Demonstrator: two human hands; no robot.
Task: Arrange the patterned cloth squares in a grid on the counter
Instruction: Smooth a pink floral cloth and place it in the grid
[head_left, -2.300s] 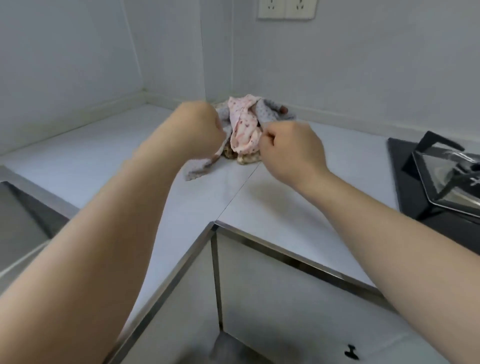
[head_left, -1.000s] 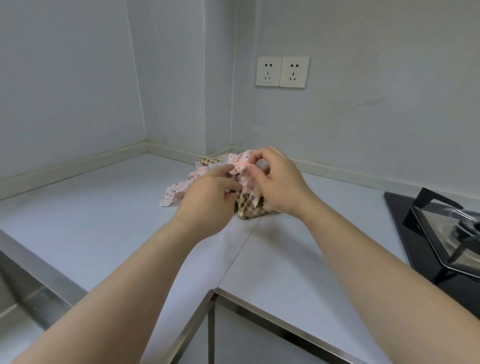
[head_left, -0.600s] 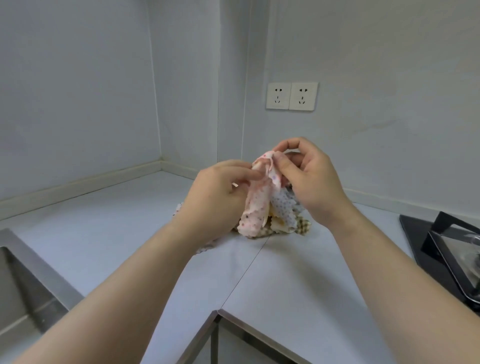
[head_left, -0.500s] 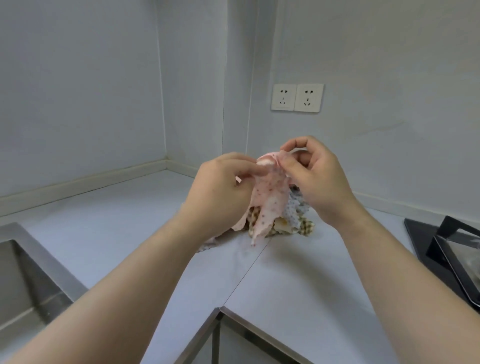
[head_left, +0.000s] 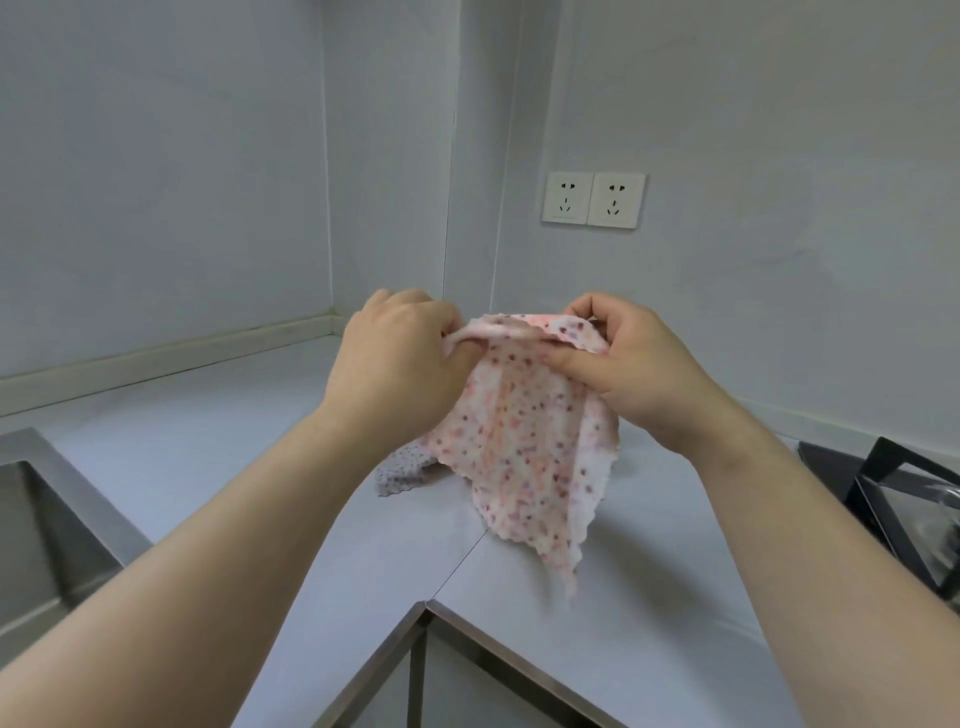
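A pink cloth square (head_left: 524, 457) with small dark dots hangs spread out above the counter (head_left: 218, 467). My left hand (head_left: 400, 364) pinches its upper left edge and my right hand (head_left: 628, 364) pinches its upper right edge. The cloth's lowest corner dangles just over the counter's seam. Behind it, a grey dotted cloth (head_left: 400, 470) lies on the counter, mostly hidden by my left wrist and the pink cloth. The other cloths of the pile are hidden.
A steel sink (head_left: 36, 540) sits at the left edge. A black gas hob (head_left: 909, 499) with a pan stand is at the right. The counter wraps an inner corner with a steel-edged front (head_left: 426, 610). Two wall sockets (head_left: 592, 199) are above.
The pink cloth has been lifted off the pile and pulled open; my hands have moved apart along its top edge, so it now hangs as a flat sheet instead of a bunch.
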